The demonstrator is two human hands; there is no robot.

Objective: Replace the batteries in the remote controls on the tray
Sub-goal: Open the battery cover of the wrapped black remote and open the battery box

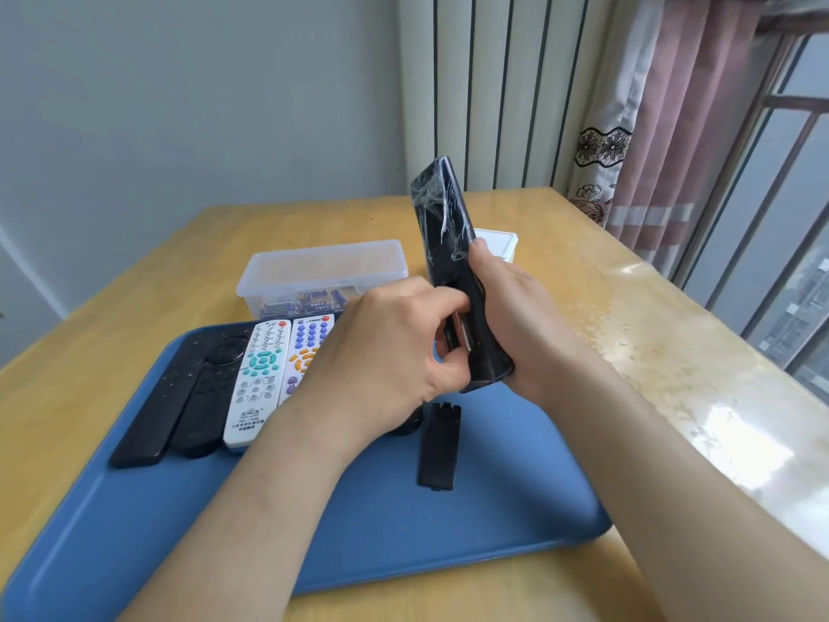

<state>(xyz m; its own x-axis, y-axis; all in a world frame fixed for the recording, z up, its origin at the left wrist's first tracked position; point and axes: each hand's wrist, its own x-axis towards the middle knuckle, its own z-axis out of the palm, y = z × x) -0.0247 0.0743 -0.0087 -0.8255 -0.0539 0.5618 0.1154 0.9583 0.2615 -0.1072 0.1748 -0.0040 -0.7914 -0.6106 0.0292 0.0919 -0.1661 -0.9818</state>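
My right hand grips the black remote upright; my left hand pinches what seems a battery in its open bay. Next, I'd ease it out cleanly.

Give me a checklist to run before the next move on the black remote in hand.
1. Right hand grips the remote, held upright above the tray: ok.
2. Cover is off and lies flat on the tray: ok.
3. Left hand pinches a battery at the open compartment: ok.
4. Battery polarity against the compartment marks: cannot tell.
5. Whether that battery is old or new: cannot tell.
6. Box of batteries stands just behind the tray, probably within reach: ok.
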